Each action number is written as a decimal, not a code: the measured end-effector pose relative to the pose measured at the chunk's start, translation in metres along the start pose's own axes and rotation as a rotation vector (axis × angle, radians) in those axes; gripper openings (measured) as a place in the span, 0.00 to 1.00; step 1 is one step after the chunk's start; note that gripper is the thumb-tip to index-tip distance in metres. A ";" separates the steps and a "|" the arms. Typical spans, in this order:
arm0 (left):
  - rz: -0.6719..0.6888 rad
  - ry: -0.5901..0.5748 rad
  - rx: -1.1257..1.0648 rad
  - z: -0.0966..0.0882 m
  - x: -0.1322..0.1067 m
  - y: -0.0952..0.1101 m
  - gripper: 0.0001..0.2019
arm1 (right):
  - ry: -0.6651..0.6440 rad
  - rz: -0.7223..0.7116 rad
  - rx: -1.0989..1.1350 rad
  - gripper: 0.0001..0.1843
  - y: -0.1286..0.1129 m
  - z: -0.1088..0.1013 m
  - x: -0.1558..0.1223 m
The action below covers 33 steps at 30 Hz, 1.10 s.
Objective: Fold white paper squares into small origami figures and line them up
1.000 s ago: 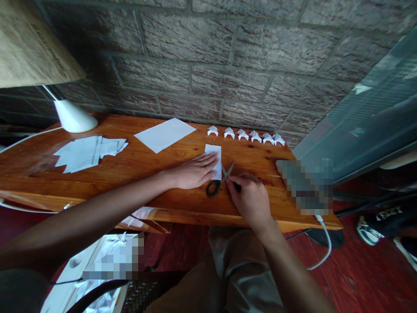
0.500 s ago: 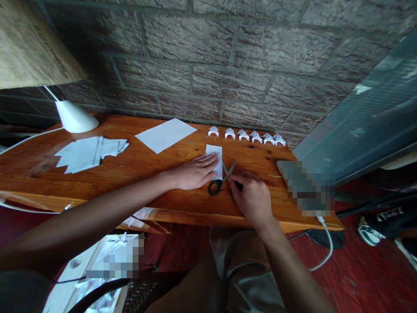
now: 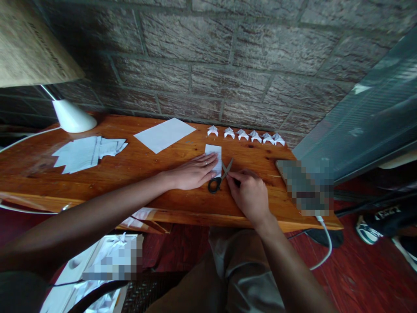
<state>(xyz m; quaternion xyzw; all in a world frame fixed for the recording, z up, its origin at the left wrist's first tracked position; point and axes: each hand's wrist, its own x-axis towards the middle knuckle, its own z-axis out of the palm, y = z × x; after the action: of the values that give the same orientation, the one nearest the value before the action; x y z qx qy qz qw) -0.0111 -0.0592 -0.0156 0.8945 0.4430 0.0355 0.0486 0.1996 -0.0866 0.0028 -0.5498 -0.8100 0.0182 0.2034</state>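
My left hand lies flat with fingers stretched out, pressing a narrow white paper strip onto the wooden table. Black-handled scissors rest with blades parted right beside the strip. My right hand is curled over one scissor handle at the strip's right side, fingers pinched on it.
Several small folded white paper figures line the far table edge below the brick wall. A white sheet and a pile of cut paper lie to the left, near a white lamp base. A blurred object sits at the right.
The scissors and my right hand have slid slightly toward the strip, and the blades' angle shifted a little. My left hand stays flat on the paper.
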 end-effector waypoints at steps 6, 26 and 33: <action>0.012 -0.006 -0.014 0.001 0.000 -0.002 0.32 | 0.018 0.021 0.018 0.13 0.006 0.000 -0.003; 0.004 0.098 -0.059 -0.001 0.003 0.000 0.28 | 0.041 -0.049 0.102 0.12 0.007 -0.001 -0.012; -0.009 0.064 -0.101 -0.004 0.003 0.000 0.28 | 0.001 -0.016 0.031 0.12 -0.002 -0.003 -0.006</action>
<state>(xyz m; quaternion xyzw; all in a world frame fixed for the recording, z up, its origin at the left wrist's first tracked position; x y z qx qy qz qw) -0.0094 -0.0570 -0.0117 0.8873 0.4460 0.0863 0.0795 0.2014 -0.0936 0.0041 -0.5402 -0.8138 0.0288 0.2123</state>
